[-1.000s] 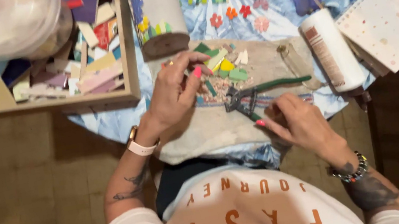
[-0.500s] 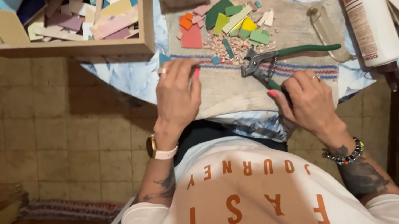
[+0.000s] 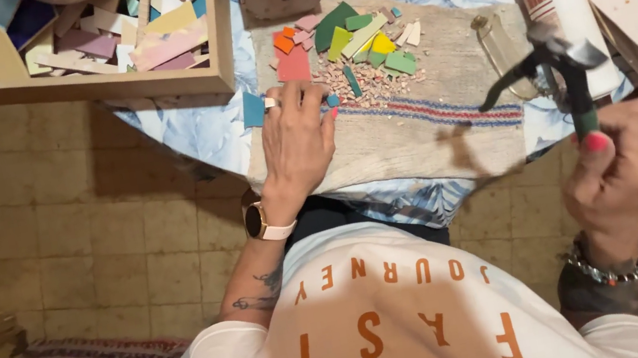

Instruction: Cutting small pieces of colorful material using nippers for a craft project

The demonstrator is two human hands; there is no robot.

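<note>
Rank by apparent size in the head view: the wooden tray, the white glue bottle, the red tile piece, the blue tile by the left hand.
1. wooden tray
2. white glue bottle
3. red tile piece
4. blue tile
The tray runs off the frame, so it is larger than shown.

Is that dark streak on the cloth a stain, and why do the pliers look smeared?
Head view: the streak is a shadow the green-handled pliers cast on the striped cloth, so the light comes from above right; the pliers, raised in the right hand, are motion-blurred; the left hand and the coloured tile pieces look sharp.
</note>
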